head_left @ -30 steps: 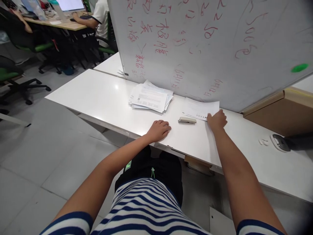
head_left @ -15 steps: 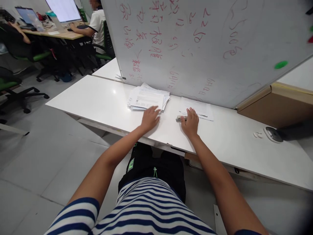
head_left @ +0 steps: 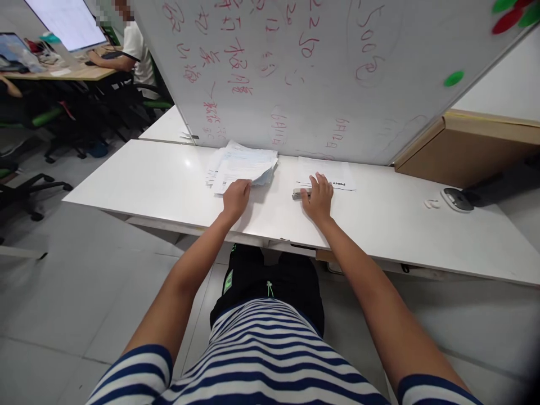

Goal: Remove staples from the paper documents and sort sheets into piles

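Observation:
My left hand (head_left: pixel 236 197) pinches the near edge of the top sheets of a loose stack of printed papers (head_left: pixel 240 163) on the white table (head_left: pixel 139 185), and those sheets lift slightly. My right hand (head_left: pixel 317 197) rests with its fingers curled over a grey stapler (head_left: pixel 298 194), which lies at the near edge of a single printed sheet (head_left: pixel 333 173). Most of the stapler is hidden under the fingers.
A large whiteboard (head_left: pixel 295 67) with red writing stands along the table's far edge. A cardboard box (head_left: pixel 472 149) sits to the right, with a dark round object (head_left: pixel 454 198) near it. At the back left a person (head_left: pixel 130 45) sits at a desk with a monitor and office chairs.
My left hand moved forward from the table edge onto the paper stack and took hold of its top sheets. My right hand left the single sheet and came down on the stapler.

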`<state>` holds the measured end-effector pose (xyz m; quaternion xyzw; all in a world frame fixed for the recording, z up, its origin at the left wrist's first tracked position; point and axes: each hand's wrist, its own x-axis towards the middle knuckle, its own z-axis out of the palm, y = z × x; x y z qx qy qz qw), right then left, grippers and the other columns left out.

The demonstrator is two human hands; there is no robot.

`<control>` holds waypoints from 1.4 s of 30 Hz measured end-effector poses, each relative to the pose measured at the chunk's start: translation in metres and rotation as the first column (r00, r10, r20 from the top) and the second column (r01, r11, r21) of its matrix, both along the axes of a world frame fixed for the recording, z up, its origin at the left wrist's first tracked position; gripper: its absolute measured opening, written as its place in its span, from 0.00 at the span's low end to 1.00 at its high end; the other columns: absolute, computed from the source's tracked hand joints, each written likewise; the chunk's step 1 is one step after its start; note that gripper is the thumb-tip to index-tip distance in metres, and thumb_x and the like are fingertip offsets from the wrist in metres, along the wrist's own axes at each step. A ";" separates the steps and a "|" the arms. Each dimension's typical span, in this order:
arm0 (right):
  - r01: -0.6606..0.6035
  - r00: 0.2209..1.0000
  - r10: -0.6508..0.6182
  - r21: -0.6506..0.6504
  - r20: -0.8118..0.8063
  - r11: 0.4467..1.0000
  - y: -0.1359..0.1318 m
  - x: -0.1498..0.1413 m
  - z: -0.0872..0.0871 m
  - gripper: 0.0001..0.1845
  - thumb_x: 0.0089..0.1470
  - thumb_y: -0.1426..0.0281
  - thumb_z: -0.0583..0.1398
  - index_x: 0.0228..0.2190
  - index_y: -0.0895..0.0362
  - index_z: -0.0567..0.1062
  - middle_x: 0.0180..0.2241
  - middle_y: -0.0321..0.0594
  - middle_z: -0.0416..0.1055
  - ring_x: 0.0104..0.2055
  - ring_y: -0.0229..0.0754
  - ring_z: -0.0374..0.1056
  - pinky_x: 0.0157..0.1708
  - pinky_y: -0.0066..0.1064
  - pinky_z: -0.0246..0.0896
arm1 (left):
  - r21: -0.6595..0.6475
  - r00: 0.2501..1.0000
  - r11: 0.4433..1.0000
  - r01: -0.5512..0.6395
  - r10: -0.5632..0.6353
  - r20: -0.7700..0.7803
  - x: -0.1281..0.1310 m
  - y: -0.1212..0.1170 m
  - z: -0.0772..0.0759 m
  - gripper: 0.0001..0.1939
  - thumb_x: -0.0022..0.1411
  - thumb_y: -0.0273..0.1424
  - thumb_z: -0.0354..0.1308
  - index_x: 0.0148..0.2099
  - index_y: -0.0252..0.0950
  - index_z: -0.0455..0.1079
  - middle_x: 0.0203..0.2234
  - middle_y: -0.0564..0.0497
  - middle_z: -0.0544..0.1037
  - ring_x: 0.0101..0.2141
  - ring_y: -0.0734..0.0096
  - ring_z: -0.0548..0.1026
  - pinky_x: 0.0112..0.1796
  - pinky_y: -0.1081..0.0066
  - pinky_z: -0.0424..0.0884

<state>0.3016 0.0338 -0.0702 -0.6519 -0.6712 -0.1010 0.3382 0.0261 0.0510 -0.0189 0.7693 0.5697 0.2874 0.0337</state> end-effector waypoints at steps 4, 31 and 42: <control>-0.104 0.924 0.057 -0.105 -0.378 0.989 -0.033 -0.021 0.025 0.28 0.60 0.51 0.50 0.51 0.57 0.70 0.55 0.53 0.68 0.61 0.56 0.59 0.59 0.54 0.52 | 0.157 0.981 0.969 0.193 -0.190 -0.032 0.009 -0.047 -0.003 0.14 0.71 0.32 0.46 0.45 0.39 0.73 0.43 0.48 0.80 0.44 0.65 0.76 0.39 0.70 0.71; -0.587 -0.038 -0.437 -0.334 -0.898 0.737 -0.191 -0.035 0.012 0.25 0.50 0.48 0.64 0.37 0.58 0.76 0.31 0.43 0.78 0.28 0.41 0.72 0.31 0.33 0.70 | -0.081 0.763 0.763 0.642 -0.646 -0.036 0.030 -0.160 -0.026 0.11 0.70 0.37 0.51 0.41 0.39 0.72 0.35 0.50 0.79 0.36 0.70 0.76 0.34 0.71 0.69; -0.649 -0.033 -0.368 -0.260 -0.929 0.715 -0.197 -0.038 0.010 0.21 0.46 0.53 0.67 0.34 0.57 0.75 0.24 0.38 0.74 0.24 0.38 0.68 0.21 0.28 0.61 | -0.106 0.911 0.952 0.287 -0.238 0.336 0.022 -0.150 -0.020 0.13 0.67 0.38 0.54 0.30 0.38 0.64 0.25 0.55 0.70 0.27 0.75 0.69 0.27 0.75 0.66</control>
